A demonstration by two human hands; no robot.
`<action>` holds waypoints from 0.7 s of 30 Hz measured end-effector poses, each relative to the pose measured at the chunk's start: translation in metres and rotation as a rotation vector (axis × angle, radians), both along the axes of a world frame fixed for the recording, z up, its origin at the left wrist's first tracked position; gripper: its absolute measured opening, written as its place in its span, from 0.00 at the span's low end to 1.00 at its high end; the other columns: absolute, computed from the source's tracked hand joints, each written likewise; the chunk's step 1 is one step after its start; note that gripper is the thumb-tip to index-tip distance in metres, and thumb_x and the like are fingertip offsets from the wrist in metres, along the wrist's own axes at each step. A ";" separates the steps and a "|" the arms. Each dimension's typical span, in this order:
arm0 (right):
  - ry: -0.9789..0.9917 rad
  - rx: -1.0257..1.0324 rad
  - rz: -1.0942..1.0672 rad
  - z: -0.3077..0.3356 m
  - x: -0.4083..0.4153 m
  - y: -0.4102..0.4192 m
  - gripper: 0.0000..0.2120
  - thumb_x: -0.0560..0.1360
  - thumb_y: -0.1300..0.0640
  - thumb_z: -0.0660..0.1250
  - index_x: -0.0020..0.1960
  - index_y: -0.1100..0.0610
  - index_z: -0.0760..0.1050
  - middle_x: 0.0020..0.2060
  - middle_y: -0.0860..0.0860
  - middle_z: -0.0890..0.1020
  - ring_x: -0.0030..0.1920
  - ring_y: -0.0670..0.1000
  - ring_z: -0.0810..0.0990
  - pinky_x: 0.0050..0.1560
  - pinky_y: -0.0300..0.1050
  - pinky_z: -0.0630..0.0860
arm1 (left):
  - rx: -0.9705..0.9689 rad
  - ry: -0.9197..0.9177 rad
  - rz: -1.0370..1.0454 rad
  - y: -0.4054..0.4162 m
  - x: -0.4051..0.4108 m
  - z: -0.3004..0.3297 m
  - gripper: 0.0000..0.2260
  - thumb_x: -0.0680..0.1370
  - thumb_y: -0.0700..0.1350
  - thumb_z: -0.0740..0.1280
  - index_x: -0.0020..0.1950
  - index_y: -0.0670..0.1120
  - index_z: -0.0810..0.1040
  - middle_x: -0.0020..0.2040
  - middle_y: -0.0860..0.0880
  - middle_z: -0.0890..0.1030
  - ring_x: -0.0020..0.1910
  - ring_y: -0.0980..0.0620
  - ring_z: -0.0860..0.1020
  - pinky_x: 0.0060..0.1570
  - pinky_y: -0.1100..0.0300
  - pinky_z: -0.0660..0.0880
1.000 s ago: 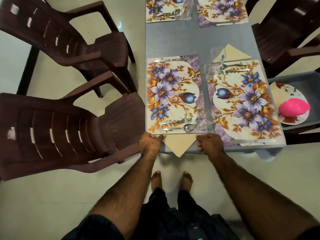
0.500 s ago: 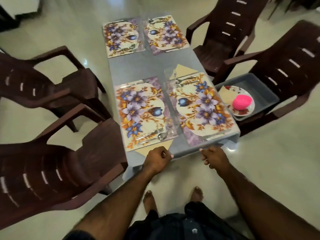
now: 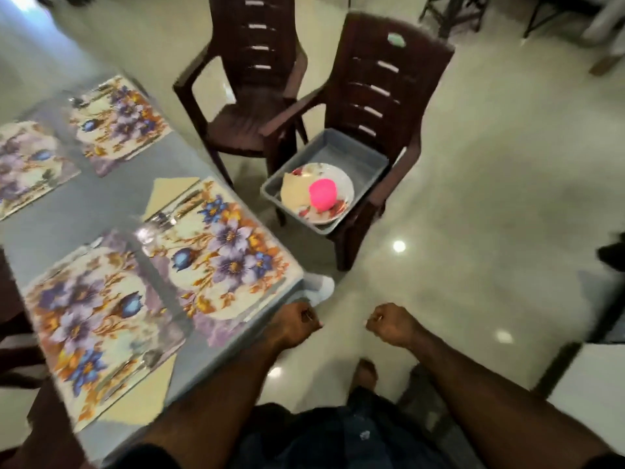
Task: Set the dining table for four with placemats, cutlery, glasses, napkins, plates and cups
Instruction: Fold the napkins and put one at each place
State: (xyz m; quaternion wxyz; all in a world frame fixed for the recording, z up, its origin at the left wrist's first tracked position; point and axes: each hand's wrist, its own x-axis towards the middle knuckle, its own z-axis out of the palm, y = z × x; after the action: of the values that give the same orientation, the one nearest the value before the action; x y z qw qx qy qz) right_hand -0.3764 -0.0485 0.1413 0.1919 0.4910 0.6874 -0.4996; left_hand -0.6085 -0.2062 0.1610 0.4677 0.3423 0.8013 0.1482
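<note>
Hovering fisted: left hand (image 3: 293,324) at table (image 3: 101,201) corner, right hand (image 3: 392,324) over floor (image 3: 490,198).

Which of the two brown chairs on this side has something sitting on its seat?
The nearer chair, closest to the person's hands. A grey tub rests on its seat, holding a flowered plate and a pink cup. The farther chair's seat is bare.

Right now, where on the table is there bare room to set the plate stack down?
A bare strip of table runs between the far placemats and the near placemats. The near end is crowded: placemats, cutlery and napkins reach the edges.
</note>
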 end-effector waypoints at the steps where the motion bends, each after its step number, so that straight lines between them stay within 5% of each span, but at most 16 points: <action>1: -0.001 0.028 -0.029 0.005 0.009 0.016 0.12 0.75 0.42 0.74 0.45 0.50 0.82 0.44 0.48 0.85 0.45 0.50 0.84 0.50 0.45 0.82 | 0.009 0.008 -0.024 0.022 0.004 0.002 0.13 0.73 0.61 0.74 0.43 0.53 0.79 0.39 0.53 0.84 0.39 0.52 0.83 0.46 0.49 0.83; 12: 0.056 0.112 -0.025 0.005 -0.054 0.196 0.09 0.77 0.46 0.74 0.42 0.49 0.82 0.38 0.47 0.85 0.39 0.47 0.85 0.47 0.51 0.84 | 0.188 -0.195 0.313 0.239 -0.045 -0.012 0.08 0.77 0.48 0.77 0.45 0.45 0.83 0.35 0.46 0.82 0.31 0.51 0.79 0.34 0.59 0.78; 15: 0.070 0.119 0.041 -0.004 -0.093 0.247 0.06 0.78 0.46 0.72 0.44 0.47 0.82 0.38 0.46 0.85 0.39 0.45 0.84 0.47 0.51 0.83 | 0.161 -0.190 0.464 0.289 -0.086 -0.034 0.06 0.81 0.34 0.71 0.45 0.40 0.78 0.33 0.44 0.79 0.29 0.51 0.75 0.27 0.65 0.74; 21: 0.113 0.146 0.085 -0.010 -0.189 0.343 0.06 0.78 0.49 0.73 0.43 0.49 0.82 0.37 0.46 0.85 0.40 0.48 0.85 0.47 0.52 0.83 | 0.019 -0.181 0.604 0.337 -0.166 -0.098 0.06 0.74 0.48 0.75 0.42 0.46 0.82 0.35 0.46 0.85 0.36 0.42 0.84 0.43 0.42 0.85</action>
State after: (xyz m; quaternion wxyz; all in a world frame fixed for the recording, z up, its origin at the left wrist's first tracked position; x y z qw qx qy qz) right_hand -0.5658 0.2944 0.1313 0.1374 0.4454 0.7519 -0.4662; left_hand -0.7744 0.1304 0.0634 0.4690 0.0786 0.8204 0.3176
